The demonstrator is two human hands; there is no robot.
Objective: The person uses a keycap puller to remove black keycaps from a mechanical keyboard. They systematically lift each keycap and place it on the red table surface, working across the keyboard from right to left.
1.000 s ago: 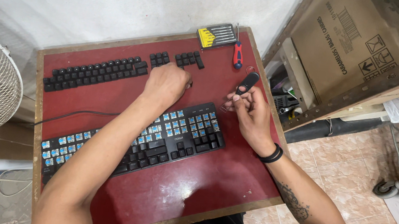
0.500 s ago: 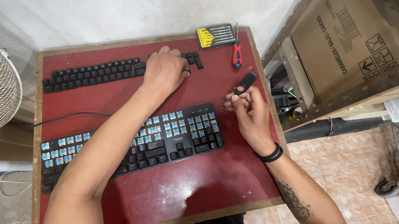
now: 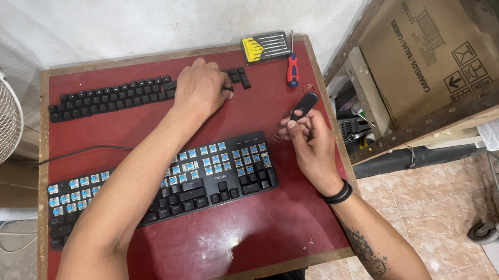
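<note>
Our left hand has slid further along the keycap row near the table's back edge, fingers pressed flat; right hand pinches one keycap puller; one keyboard.

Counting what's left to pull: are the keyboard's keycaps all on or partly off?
Partly off: the keyboard shows many bare blue switches, while removed keycaps lie in rows behind it.

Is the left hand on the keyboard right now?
No, the left hand rests on the row of loose black keycaps at the back of the table, beyond the keyboard.
</note>
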